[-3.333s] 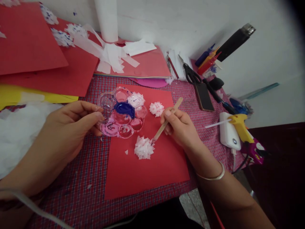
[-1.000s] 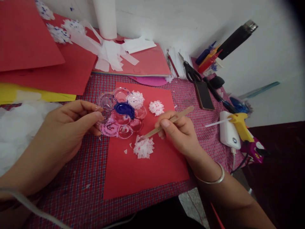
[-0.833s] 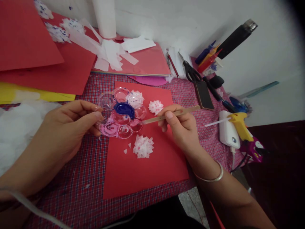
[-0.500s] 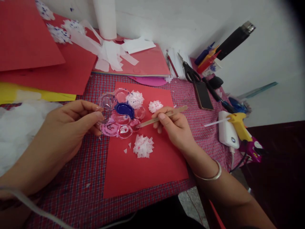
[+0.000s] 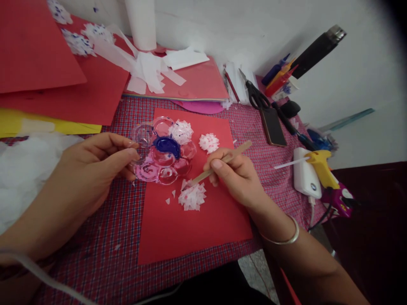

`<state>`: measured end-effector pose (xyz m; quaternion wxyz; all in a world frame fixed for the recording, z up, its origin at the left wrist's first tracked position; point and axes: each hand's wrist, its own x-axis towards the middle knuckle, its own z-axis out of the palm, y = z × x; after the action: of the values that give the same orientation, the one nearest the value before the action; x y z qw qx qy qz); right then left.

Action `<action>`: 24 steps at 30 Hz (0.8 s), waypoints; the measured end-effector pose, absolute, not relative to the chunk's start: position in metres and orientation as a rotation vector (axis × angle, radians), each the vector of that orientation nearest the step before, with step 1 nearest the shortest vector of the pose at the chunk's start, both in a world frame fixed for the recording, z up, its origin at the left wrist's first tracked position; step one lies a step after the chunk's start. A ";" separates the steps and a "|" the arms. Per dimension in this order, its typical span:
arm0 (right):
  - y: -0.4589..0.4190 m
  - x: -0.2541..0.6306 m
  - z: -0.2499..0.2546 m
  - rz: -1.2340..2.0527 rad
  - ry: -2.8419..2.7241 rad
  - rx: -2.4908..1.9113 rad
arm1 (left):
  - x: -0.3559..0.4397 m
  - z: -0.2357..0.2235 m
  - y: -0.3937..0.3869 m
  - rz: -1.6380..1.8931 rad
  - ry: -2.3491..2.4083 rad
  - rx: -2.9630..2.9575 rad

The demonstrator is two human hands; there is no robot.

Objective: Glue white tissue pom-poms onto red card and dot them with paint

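My left hand (image 5: 95, 169) pinches the left rim of a clear flower-shaped paint palette (image 5: 167, 176), holding it over the red paper (image 5: 193, 237). Dark blue paint fills its middle well, and pink paint coats several lower ones. Between the thumb and fingers of my right hand (image 5: 233, 173) is a flat wooden stick (image 5: 233, 156), slanting down to the left. Its tip touches the upper left of a white paper pompom (image 5: 192, 198) with pink dabs. A second pink-dabbed pompom (image 5: 209, 143) lies behind my right hand. Another pompom shows through the palette's upper right wells.
White paper strips (image 5: 148, 72) lie on a red folder at the back. Scissors (image 5: 257, 95), a phone (image 5: 272, 127), paint bottles (image 5: 278, 78) and a yellow glue gun (image 5: 321, 165) with a white power bank (image 5: 305, 176) are on the right. White tissue (image 5: 25, 173) is piled at the left.
The stick's tip went from the pompom to a pink well of the palette, then back down onto the pompom's upper left. My left hand and the palette stay nearly still.
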<state>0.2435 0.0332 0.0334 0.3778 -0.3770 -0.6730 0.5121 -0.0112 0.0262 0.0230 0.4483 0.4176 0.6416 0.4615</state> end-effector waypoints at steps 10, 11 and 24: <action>0.032 0.241 0.035 1.274 -1.778 -0.937 | -0.011 0.022 0.026 1.145 1.589 1.060; 0.032 0.241 0.035 1.287 -1.758 -0.936 | -0.011 0.022 0.026 1.137 1.595 1.062; 0.038 0.249 0.037 1.351 -1.802 -0.910 | -0.011 0.022 0.027 1.138 1.592 1.075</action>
<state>0.2489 0.0382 0.0367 0.3486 -0.3509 -0.6954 0.5213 -0.0112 0.0266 0.0215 0.4391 0.4327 0.6406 0.4578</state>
